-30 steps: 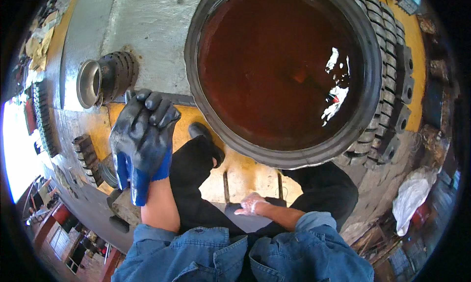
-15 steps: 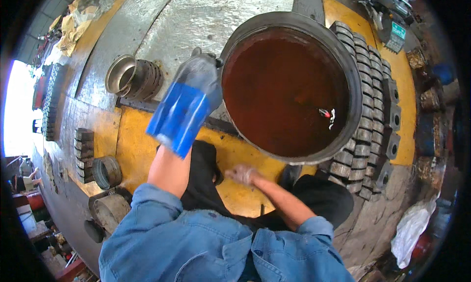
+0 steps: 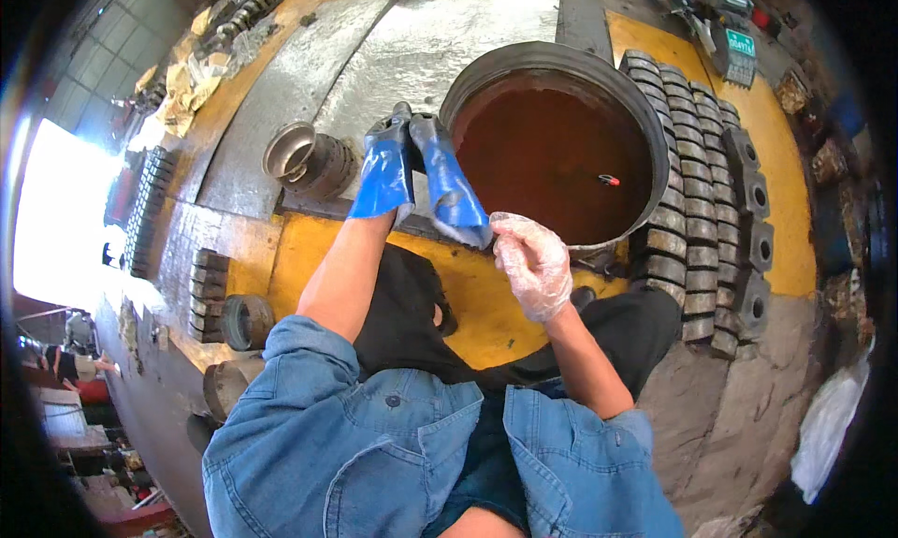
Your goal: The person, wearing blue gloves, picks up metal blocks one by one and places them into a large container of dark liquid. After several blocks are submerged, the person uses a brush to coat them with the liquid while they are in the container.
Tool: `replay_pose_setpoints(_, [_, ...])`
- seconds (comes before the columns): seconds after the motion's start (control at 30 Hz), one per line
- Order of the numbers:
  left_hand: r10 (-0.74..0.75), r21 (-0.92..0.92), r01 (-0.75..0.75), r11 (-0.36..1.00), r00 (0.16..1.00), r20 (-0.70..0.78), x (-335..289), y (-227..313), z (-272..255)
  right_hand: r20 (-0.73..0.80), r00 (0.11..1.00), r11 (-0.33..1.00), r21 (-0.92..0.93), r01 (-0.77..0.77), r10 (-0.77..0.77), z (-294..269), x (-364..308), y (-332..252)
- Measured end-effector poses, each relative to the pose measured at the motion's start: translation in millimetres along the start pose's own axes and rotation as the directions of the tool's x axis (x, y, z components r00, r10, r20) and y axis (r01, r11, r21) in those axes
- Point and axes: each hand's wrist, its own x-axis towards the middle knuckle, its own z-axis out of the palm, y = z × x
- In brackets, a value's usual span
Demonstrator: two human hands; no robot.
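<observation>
My left hand (image 3: 385,159) wears a blue rubber glove with a dark grey palm end, over the metal plates left of the large basin. Its fingers are closed on the top end of a second blue rubber glove (image 3: 453,192), whose cuff hangs toward my right hand. My right hand (image 3: 535,269), in a thin clear plastic glove, has curled fingers pinching at that cuff's edge. Just beyond is the large round metal basin (image 3: 644,103), filled with reddish-brown liquid. A small red and white object (image 3: 609,180) shows in the liquid.
Stacked metal blocks (image 3: 697,201) line the basin's right side, with holed blocks (image 3: 758,243) beyond. Metal rings (image 3: 313,164) stand left of my left hand; another ring (image 3: 248,323) and a short block stack (image 3: 208,295) are nearer left. A white plastic bag (image 3: 831,430) lies far right.
My right hand has risen from low near my knees to the second glove's cuff. The two blue gloves now show apart, and the view has shifted.
</observation>
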Motion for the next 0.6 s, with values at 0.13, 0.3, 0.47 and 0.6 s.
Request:
replay_pose_setpoints(0.13, [0.070,0.268,-0.060,0.962,0.997,-0.030,-16.5,13.4,9.4,-0.004,0.969,0.935,-0.264,0.239,-0.248,-9.0,-11.8,10.0])
replay_pose_setpoints(0.3, [0.220,0.491,-0.176,0.853,0.975,-0.033,-27.5,24.9,20.0,-0.055,0.942,0.836,-0.481,0.264,-0.330,-24.2,-18.3,17.1])
replay_pose_setpoints(0.47, [0.279,0.494,-0.286,0.821,0.956,0.090,-40.6,31.7,37.0,-0.112,0.943,0.810,-0.550,0.203,-0.312,-39.5,-21.9,26.3])
replay_pose_setpoints(0.6, [0.255,0.556,-0.252,0.792,0.964,0.074,-42.4,29.1,46.8,-0.230,0.963,0.898,-0.438,0.027,-0.141,-47.9,-25.3,34.5])
